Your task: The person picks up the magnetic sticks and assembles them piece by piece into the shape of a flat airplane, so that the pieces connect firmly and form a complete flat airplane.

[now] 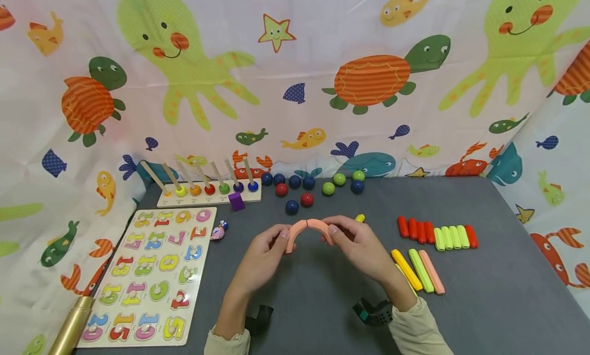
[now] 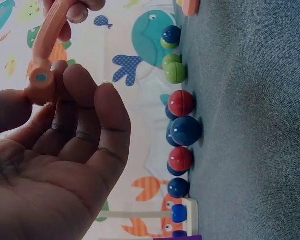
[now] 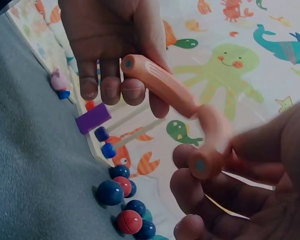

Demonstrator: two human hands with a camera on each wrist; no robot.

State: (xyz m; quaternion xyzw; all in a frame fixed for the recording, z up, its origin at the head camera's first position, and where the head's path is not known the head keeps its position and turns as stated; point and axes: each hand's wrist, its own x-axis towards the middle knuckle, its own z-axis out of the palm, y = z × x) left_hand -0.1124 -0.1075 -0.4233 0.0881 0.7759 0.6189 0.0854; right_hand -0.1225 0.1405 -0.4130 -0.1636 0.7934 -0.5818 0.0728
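Observation:
Two curved peach-coloured bars meet end to end as an arch above the table, with a narrow seam at the top. My left hand [image 1: 260,263] pinches the lower end of the left bar [image 1: 295,233] between thumb and fingers. On the other side, my right hand [image 1: 361,247] pinches the lower end of the right bar [image 1: 319,225]. Small blue spots mark the bars' free ends in the wrist views. Seen from the right wrist, the left-hand bar [image 3: 160,82] touches the right-hand bar [image 3: 215,130] at an angle.
Left lies a number puzzle board [image 1: 161,247]; behind it stands a peg stacker [image 1: 209,191] with a purple block [image 1: 236,202]. Blue, red and green balls [image 1: 292,207] sit at the back. Right are red and green short bars [image 1: 435,234] and longer straight bars [image 1: 419,270].

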